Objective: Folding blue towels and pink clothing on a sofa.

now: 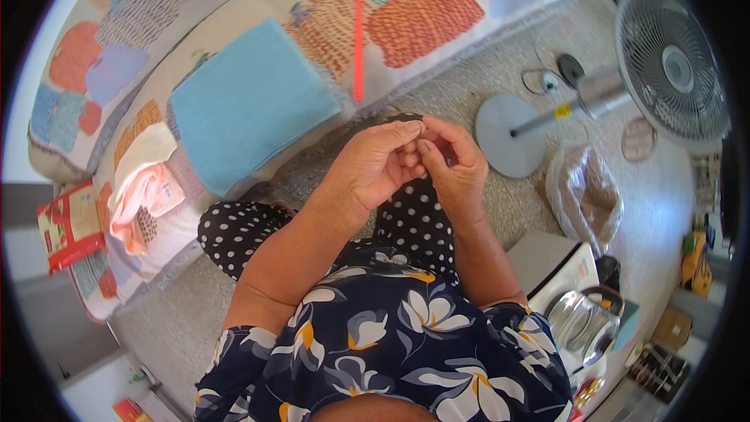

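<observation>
Above the dotted trousers (414, 217), the left hand (375, 168) has thumb and finger pinched together; the right hand (455, 172) meets it, its grip hidden, and I cannot tell if something tiny lies between. A loose pinch could drop such thing. Beyond, the blue cloth (254, 105) on the sofa could slide if an arm brushes it. Leftmost, a red packet (72, 227) bears printing.

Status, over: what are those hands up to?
Left hand, right hand: fingertips close together, anything held unclear. Blue cloth: lying flat beyond. Nothing visibly blocks them.
</observation>
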Demonstrator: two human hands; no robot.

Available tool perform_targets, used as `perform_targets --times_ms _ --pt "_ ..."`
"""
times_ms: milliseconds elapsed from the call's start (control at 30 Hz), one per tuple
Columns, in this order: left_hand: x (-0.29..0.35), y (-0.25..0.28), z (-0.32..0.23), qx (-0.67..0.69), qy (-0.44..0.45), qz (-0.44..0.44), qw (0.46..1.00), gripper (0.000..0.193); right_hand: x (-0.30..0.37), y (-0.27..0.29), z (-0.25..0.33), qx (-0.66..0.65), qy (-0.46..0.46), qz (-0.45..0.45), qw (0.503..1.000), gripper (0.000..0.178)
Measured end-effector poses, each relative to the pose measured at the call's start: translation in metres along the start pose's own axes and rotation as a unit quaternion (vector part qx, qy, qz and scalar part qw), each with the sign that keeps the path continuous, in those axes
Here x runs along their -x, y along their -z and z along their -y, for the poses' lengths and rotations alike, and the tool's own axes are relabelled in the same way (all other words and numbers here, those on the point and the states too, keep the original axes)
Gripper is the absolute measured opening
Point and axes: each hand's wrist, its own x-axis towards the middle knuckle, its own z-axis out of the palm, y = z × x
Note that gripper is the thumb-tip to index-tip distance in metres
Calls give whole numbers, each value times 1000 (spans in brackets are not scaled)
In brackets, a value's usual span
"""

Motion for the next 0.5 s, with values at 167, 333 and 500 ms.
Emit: perform_targets --times_ms 167,333,500 --pt "-17 -17 32 -16 62 2 998 13 23 31 -10 -20 -25 -80 996 27" --pt "-32 -30 55 -32 107 -24 993 13 38 52 -22 -65 -49 -138 987 26" --pt "-44 -32 68 -45 116 -12 992 13 41 63 -34 -62 -52 -174 981 23"
